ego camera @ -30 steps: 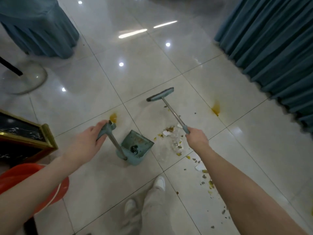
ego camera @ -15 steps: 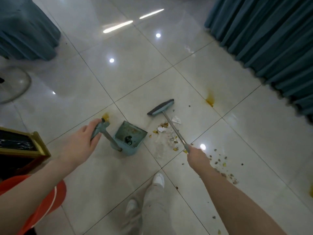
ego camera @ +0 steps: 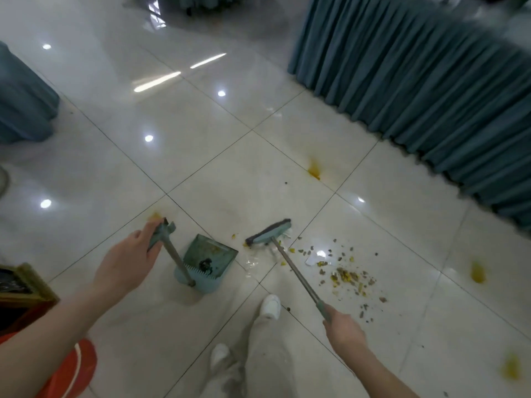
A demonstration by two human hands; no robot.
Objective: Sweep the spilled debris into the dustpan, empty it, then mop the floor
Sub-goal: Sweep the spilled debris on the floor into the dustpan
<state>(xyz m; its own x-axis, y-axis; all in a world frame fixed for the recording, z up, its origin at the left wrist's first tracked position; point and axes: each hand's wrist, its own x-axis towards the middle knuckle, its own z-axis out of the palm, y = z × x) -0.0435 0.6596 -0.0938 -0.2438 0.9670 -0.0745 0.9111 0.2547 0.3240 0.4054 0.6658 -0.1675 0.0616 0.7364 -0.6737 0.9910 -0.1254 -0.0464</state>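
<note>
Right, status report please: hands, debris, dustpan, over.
Left hand grips dustpan handle, right hand grips broom. Debris mostly lies right of broom head, outside dustpan. Orange stains nearby.

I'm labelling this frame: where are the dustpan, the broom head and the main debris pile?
dustpan (ego camera: 215,251), head view, on its inner tray.
broom head (ego camera: 268,232), head view, on the teal bar's middle.
debris pile (ego camera: 346,275), head view, on its densest part.

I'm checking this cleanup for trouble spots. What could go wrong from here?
1. Most debris lies right of the broom head, far from the dustpan; a stroke could scatter it.
2. The white shoe stands near the debris and may tread it.
3. The yellow stains probably won't sweep up; they need mopping.
</note>
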